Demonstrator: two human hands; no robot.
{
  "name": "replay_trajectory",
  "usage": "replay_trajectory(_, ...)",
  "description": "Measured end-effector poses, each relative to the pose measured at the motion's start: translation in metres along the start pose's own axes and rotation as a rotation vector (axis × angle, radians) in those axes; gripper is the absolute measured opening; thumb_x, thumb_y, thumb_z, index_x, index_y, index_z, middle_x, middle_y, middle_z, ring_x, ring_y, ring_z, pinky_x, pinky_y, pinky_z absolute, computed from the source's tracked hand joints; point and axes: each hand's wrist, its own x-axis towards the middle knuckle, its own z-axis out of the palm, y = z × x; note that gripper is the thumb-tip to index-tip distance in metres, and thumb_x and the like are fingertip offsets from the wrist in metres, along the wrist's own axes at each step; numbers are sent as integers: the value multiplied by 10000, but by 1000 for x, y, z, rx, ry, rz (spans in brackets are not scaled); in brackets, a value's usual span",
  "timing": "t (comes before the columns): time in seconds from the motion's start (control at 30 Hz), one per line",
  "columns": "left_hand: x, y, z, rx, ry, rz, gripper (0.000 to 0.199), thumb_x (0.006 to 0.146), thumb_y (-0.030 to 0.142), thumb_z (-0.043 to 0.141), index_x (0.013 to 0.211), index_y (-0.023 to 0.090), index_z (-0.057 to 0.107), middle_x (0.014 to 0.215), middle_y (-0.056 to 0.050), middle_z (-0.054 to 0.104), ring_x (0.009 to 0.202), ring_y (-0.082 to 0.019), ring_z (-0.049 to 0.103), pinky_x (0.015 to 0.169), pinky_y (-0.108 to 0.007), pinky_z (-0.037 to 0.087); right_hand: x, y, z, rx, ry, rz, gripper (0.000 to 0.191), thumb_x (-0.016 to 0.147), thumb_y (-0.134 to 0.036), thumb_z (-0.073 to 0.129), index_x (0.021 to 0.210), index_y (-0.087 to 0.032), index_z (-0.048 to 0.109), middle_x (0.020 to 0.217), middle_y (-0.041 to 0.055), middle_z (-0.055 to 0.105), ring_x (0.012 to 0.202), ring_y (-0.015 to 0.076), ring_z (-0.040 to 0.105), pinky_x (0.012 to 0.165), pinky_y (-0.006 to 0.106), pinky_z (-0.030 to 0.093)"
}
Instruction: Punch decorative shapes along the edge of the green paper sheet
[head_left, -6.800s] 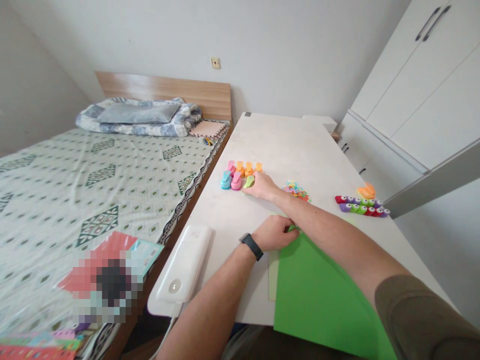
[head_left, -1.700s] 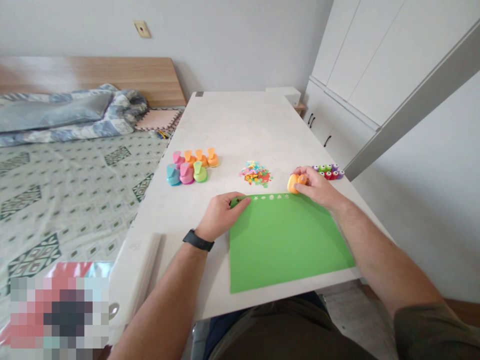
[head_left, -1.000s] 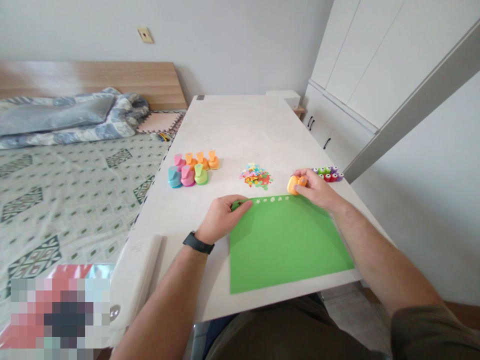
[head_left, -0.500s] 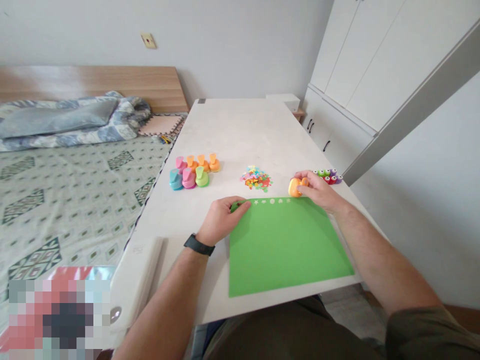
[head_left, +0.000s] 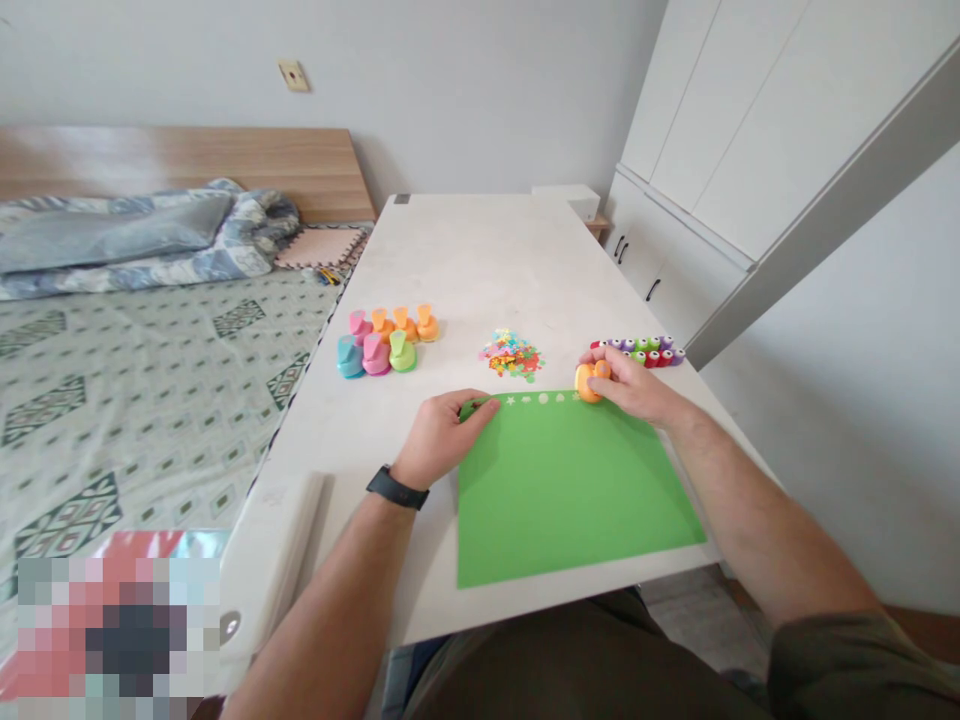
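A sheet of green paper (head_left: pixel 577 490) lies at the near side of the white table, with a row of small shapes cut along its far edge. My left hand (head_left: pixel 452 428) pinches the sheet's far left corner between thumb and fingers. In my right hand (head_left: pixel 626 382) is an orange craft punch (head_left: pixel 589 383), gripped at the far edge of the sheet, right of the cut shapes and partly over the last one. Beyond the sheet sits a pile of colourful paper cut-outs (head_left: pixel 514 357).
Several coloured craft punches (head_left: pixel 376 355) stand on the left of the table (head_left: pixel 480 260). Small punches (head_left: pixel 652 352) in rows are behind my right hand. A long white device (head_left: pixel 281 550) lies near left. A bed (head_left: pixel 150 370) adjoins the table's left side.
The orange punch in my right hand has come down and slightly nearer, onto the far edge of the paper. My left hand keeps its hold on the corner.
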Motion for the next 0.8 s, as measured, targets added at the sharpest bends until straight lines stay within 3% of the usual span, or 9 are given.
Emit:
replay_trajectory(0.17,0,-1,1,12,22,16,398,948,524,571,990,189,782,865,0,756,723,-146,598,677,-248,433,-1,-1,2,-116,-17,19,328,889,-334,633,1213,-283,616,1067,30,692,870,220,647,771,360,553)
replay_trajectory(0.5,1,-2,4,5,17,6,401,949,521,566,992,187,784,868,1,762,733,-150,614,684,-247,441,1,-11,11,-260,-31,24,270,932,-417,580,1111,-237,668,1111,60,739,945,229,659,874,374,490)
replay_trajectory(0.8,1,-3,6,-4,28,6,380,939,505,586,982,186,787,870,0,765,748,-157,626,694,-253,444,3,-18,15,-288,27,86,315,975,-481,503,975,-222,683,900,35,741,807,198,648,740,309,444)
